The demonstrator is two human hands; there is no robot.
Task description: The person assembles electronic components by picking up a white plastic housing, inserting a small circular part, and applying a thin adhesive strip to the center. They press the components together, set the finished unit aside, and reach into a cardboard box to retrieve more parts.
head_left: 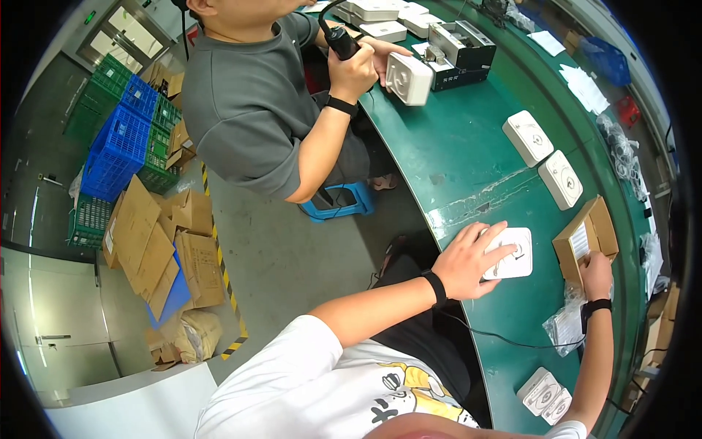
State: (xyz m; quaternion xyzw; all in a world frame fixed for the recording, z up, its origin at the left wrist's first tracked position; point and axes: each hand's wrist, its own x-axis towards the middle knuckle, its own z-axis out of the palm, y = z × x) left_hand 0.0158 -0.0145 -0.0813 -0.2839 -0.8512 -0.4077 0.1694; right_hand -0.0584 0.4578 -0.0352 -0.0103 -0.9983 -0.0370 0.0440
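Note:
My left hand point(468, 265) is closed over a white square box point(521, 256) with rounded corners and a printed top, its fingers lying across the lid. The box rests on the green table. Over to the right, my right hand point(597, 274) reaches into an open brown cardboard box point(604, 228) holding a stack of white slips point(580, 241). Its fingers are curled together at the stack, and their tips are partly hidden, so what they grip cannot be made out. A clear plastic bag with white contents point(564, 322) lies just below that hand.
Two white boxes point(560, 179) lie farther up the green table point(461, 150), and more small ones point(545, 395) sit at the near end. Across the table edge a co-worker point(248, 110) holds a black tool and a white box point(409, 79). A black cable point(504, 338) crosses the tabletop.

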